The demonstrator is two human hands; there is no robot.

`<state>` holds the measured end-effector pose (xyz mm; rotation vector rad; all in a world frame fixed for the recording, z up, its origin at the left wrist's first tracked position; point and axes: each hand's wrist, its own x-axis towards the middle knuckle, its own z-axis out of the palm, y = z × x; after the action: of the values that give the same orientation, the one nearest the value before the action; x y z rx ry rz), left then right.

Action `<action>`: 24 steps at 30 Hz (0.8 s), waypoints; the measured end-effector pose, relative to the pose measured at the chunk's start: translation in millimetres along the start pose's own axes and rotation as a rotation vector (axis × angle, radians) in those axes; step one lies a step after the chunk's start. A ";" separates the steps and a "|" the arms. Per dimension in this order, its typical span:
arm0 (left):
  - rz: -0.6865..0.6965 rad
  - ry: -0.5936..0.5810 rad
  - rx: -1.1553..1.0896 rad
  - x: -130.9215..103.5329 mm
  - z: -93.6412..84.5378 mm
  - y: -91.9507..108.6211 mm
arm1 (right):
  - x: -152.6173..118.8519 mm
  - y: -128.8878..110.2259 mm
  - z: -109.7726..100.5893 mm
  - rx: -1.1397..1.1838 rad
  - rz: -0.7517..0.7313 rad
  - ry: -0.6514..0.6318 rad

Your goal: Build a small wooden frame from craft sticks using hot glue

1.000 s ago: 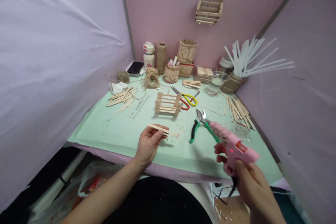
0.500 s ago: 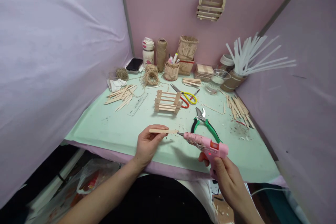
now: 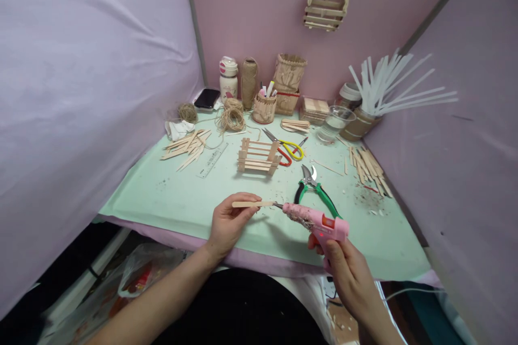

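Pinched the wooden stick (image 3: 243, 204) in the left hand (image 3: 230, 220) above the table (image 3: 178, 205), probably to leave its tip free; gripped the glue gun (image 3: 315, 220) in the right hand (image 3: 346, 264) (with nozzle (image 3: 278, 206) at that tip).

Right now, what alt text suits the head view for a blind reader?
A person's right grip holds a pink plastic glue gun, its nozzle at the end of a flat pale wooden stick in the left grip, over a green table.
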<state>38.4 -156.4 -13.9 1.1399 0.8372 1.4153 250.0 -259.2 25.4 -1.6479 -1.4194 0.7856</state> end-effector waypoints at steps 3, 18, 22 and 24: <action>0.023 -0.018 0.003 -0.5 -0.7 -0.4 | 0.7 0.3 1.0 0.002 -0.006 -0.003; 0.129 -0.084 -0.003 0.7 -2.6 -3.7 | 1.4 2.1 0.5 -0.022 0.011 0.012; 0.127 -0.077 -0.004 0.6 -2.4 -3.8 | 1.1 1.9 -2.1 -0.047 0.001 0.029; 0.124 -0.078 0.000 0.6 -2.8 -4.1 | 1.7 1.9 -2.5 -0.057 -0.006 0.032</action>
<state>37.1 -154.8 -18.4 1.2568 0.7216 1.4626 253.4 -258.0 25.1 -1.6909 -1.4360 0.7186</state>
